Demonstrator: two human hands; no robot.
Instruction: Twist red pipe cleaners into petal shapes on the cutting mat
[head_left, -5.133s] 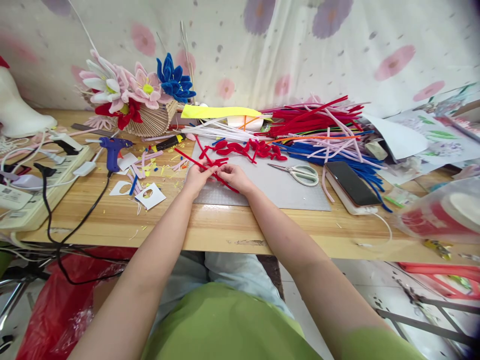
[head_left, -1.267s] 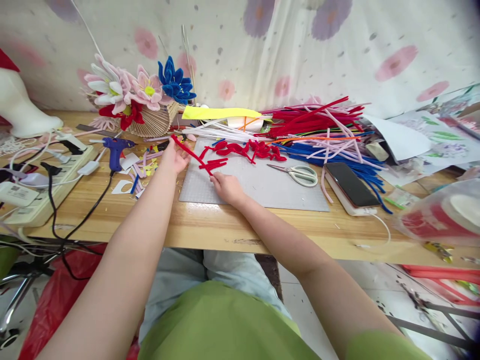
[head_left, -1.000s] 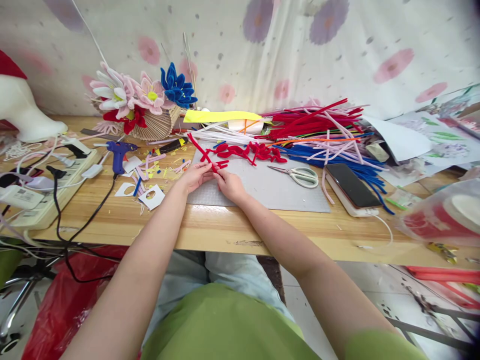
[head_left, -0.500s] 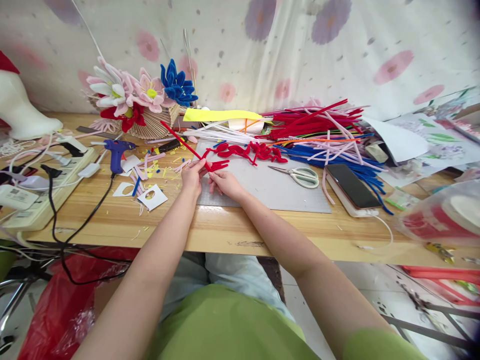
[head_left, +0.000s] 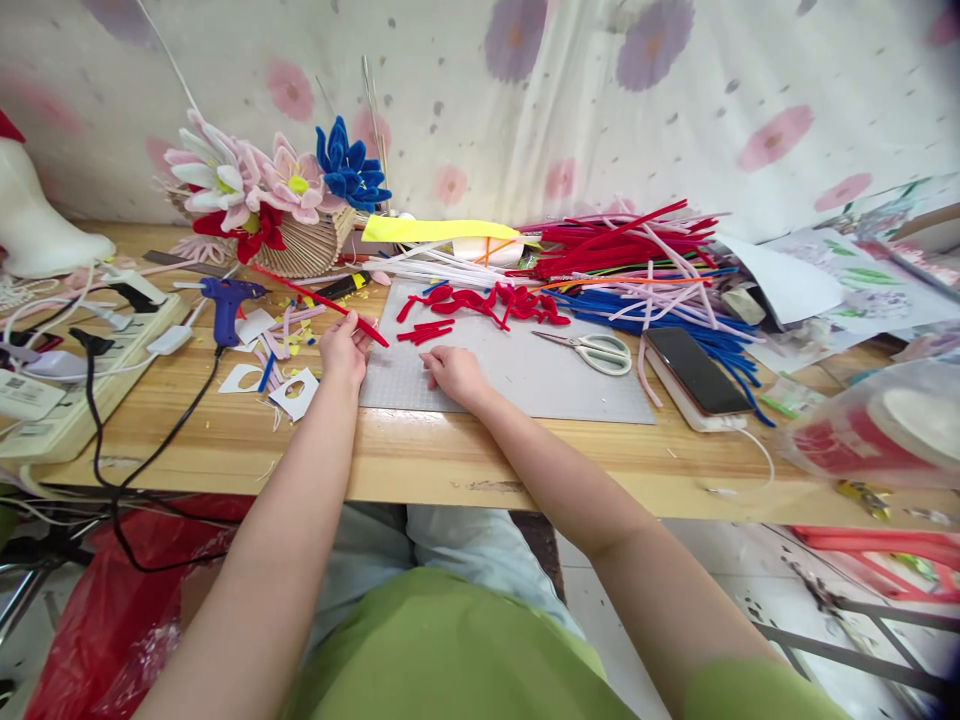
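My left hand (head_left: 345, 348) is closed around a long red pipe cleaner (head_left: 307, 292), which slants from the far left down past my fingers toward the grey cutting mat (head_left: 517, 385). Over the front of that mat, my right hand (head_left: 455, 375) has its fingers curled in, and nothing shows between them. Just beyond its fingertips lie several short red pipe cleaner pieces (head_left: 426, 331). Farther back on the mat is a row of shaped, twisted red pipe cleaner pieces (head_left: 487, 302). Scissors (head_left: 600, 352) with pale handles rest to the right.
Bundles of red pipe cleaners (head_left: 615, 240) and blue ones (head_left: 675, 325) lie at the back right, near a phone (head_left: 697, 370). On the left are a blue glue gun (head_left: 225, 305), a power strip (head_left: 112, 385), paper scraps and fuzzy flowers (head_left: 292, 190). A plastic-wrapped cup (head_left: 877, 430) stands far right.
My hands have parted: the left has moved left with the long red pipe cleaner, away from the right. The short red pieces now show uncovered on the mat.
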